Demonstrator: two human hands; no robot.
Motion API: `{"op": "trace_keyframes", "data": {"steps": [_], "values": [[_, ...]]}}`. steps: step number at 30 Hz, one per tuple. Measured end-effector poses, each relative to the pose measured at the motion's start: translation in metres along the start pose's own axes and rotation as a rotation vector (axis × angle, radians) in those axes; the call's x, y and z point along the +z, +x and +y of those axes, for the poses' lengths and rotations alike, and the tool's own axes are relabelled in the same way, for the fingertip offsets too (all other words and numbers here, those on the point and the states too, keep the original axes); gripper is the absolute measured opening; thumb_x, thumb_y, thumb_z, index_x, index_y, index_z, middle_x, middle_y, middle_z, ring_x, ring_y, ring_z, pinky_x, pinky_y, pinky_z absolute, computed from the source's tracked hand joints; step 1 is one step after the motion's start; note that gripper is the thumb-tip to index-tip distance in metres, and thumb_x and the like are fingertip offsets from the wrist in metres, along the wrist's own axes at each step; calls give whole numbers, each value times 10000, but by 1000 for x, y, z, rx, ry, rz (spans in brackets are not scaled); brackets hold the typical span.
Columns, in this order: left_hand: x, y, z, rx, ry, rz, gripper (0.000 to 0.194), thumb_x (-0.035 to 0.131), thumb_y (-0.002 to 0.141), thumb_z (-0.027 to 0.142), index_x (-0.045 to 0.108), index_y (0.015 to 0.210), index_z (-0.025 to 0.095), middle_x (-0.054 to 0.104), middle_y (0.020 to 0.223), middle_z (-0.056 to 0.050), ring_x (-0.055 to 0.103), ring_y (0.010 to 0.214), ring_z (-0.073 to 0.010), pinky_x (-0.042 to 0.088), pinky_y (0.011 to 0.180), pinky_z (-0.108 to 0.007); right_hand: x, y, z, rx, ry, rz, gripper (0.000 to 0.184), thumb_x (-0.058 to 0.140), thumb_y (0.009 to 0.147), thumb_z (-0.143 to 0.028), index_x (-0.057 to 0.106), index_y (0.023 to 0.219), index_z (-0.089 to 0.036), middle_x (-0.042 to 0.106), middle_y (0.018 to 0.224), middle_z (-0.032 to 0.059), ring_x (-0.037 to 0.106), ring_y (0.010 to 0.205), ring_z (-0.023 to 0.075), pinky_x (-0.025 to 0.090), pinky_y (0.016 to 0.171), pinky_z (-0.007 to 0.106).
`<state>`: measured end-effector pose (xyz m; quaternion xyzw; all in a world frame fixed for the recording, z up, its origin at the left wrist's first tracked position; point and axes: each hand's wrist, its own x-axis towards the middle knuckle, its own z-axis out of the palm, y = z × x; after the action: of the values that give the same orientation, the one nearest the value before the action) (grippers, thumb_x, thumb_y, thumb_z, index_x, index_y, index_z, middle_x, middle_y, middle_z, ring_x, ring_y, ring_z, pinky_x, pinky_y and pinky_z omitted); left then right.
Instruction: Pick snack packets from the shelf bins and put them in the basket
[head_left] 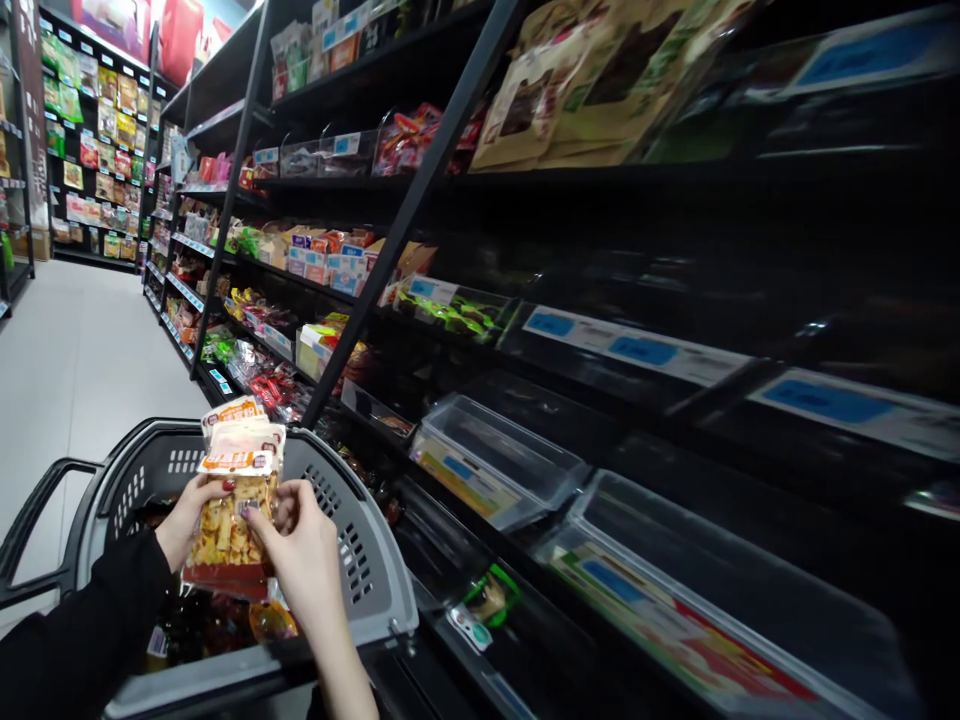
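- Snack packets (225, 530), stacked, over the basket (390, 595) at lower left of the frame; orange-and-white headers bear lettering too small to read;
- left hand (182, 530) and right hand (309, 545) both grasp the stack;
- price labels (637, 348) at right are blurred; basket contents (217, 625), perhaps wrapped snacks, are partly hidden; handle (75, 466) cut off at left;
- shelving (407, 225) borders the basket's right; open floor (97, 345) lies upper left.
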<state>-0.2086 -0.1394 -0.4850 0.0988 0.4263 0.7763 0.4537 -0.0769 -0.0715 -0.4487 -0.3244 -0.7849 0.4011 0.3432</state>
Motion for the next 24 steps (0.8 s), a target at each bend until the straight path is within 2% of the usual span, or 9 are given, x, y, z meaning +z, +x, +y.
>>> {"op": "trace_keyframes", "data": {"steps": [3, 6, 8, 12, 14, 17, 19, 21, 24], "values": [[-4, 4, -3, 41, 18, -3, 409, 699, 563, 133, 542, 941, 152, 671, 750, -51, 642, 755, -256, 523, 634, -309, 6, -3, -8, 118, -129, 9, 301, 643, 649, -388, 492, 824, -195, 531, 613, -15, 515, 603, 179, 315, 555, 251], [-6, 5, -3, 92, 40, 4, 386, 719, 572, 126, 558, 922, 150, 675, 793, -61, 639, 779, -254, 520, 649, -296, 12, -3, -9, 135, -270, 49, 283, 647, 636, -390, 525, 804, -198, 598, 714, 50, 531, 762, 265, 324, 631, 305], [-6, 5, -2, 126, 50, 13, 388, 729, 576, 128, 561, 925, 149, 675, 823, -65, 638, 791, -252, 519, 658, -290, 15, -3, -8, 136, -279, 45, 267, 643, 633, -368, 543, 810, -194, 619, 754, 72, 524, 818, 294, 329, 669, 336], [-8, 8, -2, 110, 17, 10, 426, 727, 629, 191, 537, 1008, 152, 673, 845, -75, 637, 805, -253, 520, 681, -311, 23, 2, 3, 160, 32, -38, 180, 559, 685, -323, 526, 794, -183, 628, 773, 53, 559, 734, 228, 378, 664, 317], [-10, 10, -2, 72, -29, -2, 412, 703, 677, 232, 522, 1039, 155, 672, 850, -81, 636, 812, -254, 522, 683, -323, 23, 9, 13, 171, 265, -19, 182, 532, 691, -329, 509, 783, -173, 624, 795, 53, 569, 751, 211, 405, 680, 305], [-11, 10, 0, 51, -46, -2, 402, 686, 703, 231, 509, 1059, 167, 671, 859, -78, 637, 809, -251, 525, 679, -329, 11, 22, 28, 243, 631, 32, 310, 539, 674, -367, 483, 899, -161, 620, 883, 69, 583, 776, 205, 433, 671, 299], [-11, 9, 1, 58, -25, 7, 398, 686, 702, 215, 508, 1056, 171, 670, 857, -77, 638, 803, -250, 526, 674, -331, -5, 26, 34, 288, 755, 54, 383, 536, 675, -393, 459, 972, -164, 614, 902, 69, 588, 739, 202, 439, 633, 299], [-9, 7, 1, 70, -1, 25, 387, 687, 699, 206, 510, 1041, 172, 669, 852, -75, 638, 800, -249, 527, 671, -331, -21, 24, 33, 265, 658, 169, 362, 522, 690, -410, 455, 955, -172, 605, 872, 65, 580, 713, 203, 435, 620, 306], [-7, 6, -1, 109, 44, 62, 386, 702, 681, 197, 521, 1020, 170, 667, 852, -74, 639, 796, -245, 525, 678, -325, -25, 10, 16, 116, 120, 453, 228, 478, 756, -380, 467, 857, -175, 573, 813, 83, 548, 714, 223, 406, 632, 331]]}}
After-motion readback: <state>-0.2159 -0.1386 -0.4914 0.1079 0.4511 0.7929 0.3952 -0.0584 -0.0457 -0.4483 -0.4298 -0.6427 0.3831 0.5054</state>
